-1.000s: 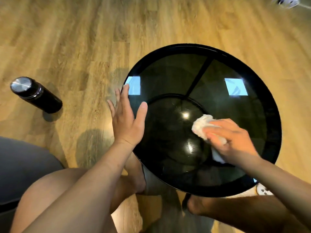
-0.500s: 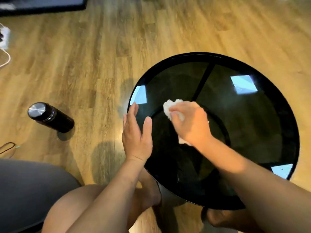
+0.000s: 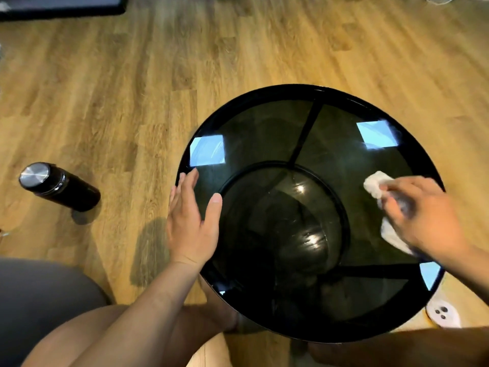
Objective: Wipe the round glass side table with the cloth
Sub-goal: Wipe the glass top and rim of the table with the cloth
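Note:
The round side table (image 3: 264, 123) has a dark glass top with a black rim and fills the middle and right of the head view. My right hand (image 3: 426, 215) presses a crumpled white cloth (image 3: 374, 182) onto the glass near the right rim; the hand is blurred. The cloth shows ahead of the fingers and below the palm. My left hand (image 3: 190, 221) lies flat on the left rim, fingers apart, thumb on the glass, holding nothing.
A black flask with a steel cap (image 3: 57, 185) stands on the wooden floor to the left. A white socket block (image 3: 443, 313) lies by the table's lower right. My bare knees and feet are below the table, and a grey cushion (image 3: 39, 300) is at lower left.
My right hand swept the cloth from the middle of the glass to the left and now far over to the right rim. My left hand stayed on the left rim.

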A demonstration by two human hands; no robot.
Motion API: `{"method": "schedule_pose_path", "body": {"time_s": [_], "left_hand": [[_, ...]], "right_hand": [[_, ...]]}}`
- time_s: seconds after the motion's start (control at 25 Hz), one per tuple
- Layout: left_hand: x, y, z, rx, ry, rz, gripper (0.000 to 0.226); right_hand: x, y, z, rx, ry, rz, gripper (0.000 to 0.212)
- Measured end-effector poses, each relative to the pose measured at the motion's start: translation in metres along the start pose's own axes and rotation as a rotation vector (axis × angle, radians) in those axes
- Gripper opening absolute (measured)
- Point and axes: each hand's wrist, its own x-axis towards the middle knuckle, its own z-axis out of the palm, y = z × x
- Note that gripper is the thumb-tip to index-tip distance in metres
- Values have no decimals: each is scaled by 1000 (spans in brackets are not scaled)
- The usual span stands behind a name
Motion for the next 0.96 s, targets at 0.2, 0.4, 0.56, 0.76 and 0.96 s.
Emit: {"method": "schedule_pose_path", "body": {"time_s": [0.2, 0.4, 0.56, 0.76, 0.96], "left_hand": [[1, 3, 0, -61, 8, 37, 68], [3, 0, 0, -50, 1, 40, 71], [6, -5, 3, -22, 11, -2, 73], [9, -9, 6, 22, 45, -24, 73], [6, -10, 3, 92, 29, 16, 70]], "right_hand": [[149, -5, 24, 35, 95, 339, 27], [179, -160, 69, 45, -29, -2, 33], [85, -217, 66, 211, -172, -366, 41], [-65, -124, 19, 341, -348, -573, 31], [19, 10, -16, 139, -53, -68, 27]]}}
